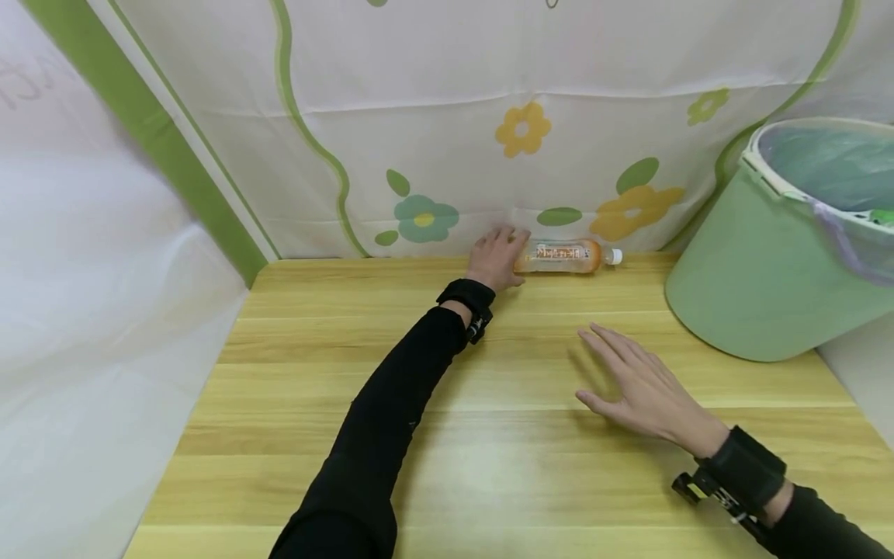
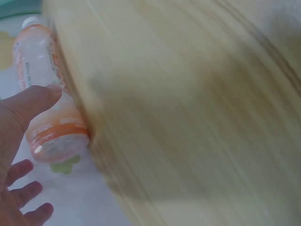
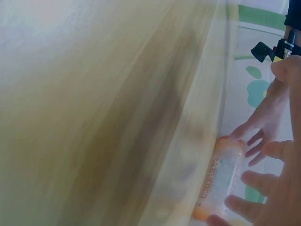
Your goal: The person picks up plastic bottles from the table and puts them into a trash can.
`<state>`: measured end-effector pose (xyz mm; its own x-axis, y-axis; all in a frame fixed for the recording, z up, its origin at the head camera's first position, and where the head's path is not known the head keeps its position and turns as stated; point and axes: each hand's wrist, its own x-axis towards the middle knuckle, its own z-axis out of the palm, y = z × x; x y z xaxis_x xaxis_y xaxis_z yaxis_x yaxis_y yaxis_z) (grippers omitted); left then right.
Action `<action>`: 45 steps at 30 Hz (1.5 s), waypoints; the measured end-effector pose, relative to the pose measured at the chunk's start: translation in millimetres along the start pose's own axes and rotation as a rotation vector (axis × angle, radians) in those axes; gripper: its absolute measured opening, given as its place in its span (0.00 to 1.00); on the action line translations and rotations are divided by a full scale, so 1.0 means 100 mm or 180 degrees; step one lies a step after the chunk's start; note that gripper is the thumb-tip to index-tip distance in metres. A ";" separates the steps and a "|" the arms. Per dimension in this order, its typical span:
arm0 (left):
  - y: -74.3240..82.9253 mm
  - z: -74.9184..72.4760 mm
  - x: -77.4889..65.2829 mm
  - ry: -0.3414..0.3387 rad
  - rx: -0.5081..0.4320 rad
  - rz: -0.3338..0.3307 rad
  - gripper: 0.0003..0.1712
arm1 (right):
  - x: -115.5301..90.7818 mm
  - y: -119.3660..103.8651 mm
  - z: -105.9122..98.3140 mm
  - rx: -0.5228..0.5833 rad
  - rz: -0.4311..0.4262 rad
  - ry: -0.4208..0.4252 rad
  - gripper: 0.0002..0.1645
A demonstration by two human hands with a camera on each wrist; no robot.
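A plastic bottle (image 1: 559, 256) with an orange-and-clear label and a white cap lies on its side along the table's back edge, cap pointing right. At its base end is my left hand (image 1: 497, 256), fingers spread. In the left wrist view the thumb overlaps the bottle (image 2: 44, 70), while the other fingers stand apart beyond its base. My right hand (image 1: 639, 388) hovers over the table nearer the front, fingers extended and holding nothing. From the right wrist, the bottle (image 3: 221, 179) shows partly behind the right fingers, with the left hand (image 3: 268, 113) at its far end.
A light green bin (image 1: 768, 264) with a plastic liner stands at the right of the wooden table (image 1: 314, 373). Behind the table hangs a white cloth (image 1: 419, 132) with printed flowers. Another white sheet (image 1: 84, 310) hangs along the left side.
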<state>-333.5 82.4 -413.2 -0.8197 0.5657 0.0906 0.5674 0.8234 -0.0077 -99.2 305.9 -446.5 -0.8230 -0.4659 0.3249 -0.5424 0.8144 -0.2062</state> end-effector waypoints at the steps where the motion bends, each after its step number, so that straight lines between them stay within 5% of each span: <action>1: 0.02 0.01 0.01 0.0005 -0.0001 -0.0010 0.53 | 0.00 0.00 0.00 0.0003 0.0004 -0.0002 0.56; 17: 0.06 0.16 0.04 0.0097 0.0228 -0.0034 0.39 | -0.01 0.02 -0.03 0.0011 -0.0020 0.0025 0.58; 27: 0.15 0.18 0.02 0.0128 0.0007 -0.0056 0.32 | 0.00 0.02 -0.04 -0.0007 -0.0062 0.0041 0.58; 37: 0.12 0.19 0.00 0.0320 -0.0163 0.0175 0.26 | 0.02 0.02 -0.06 -0.0044 -0.0093 0.0075 0.58; 45: 0.04 0.07 -0.05 0.0440 -0.0348 0.0587 0.26 | 0.06 0.05 -0.18 -0.0061 -0.0013 0.0124 0.58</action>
<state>-327.3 83.2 -420.5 -0.6872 0.6881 0.2331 0.7177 0.6928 0.0705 -103.4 313.2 -428.9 -0.8133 -0.4557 0.3616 -0.5422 0.8191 -0.1873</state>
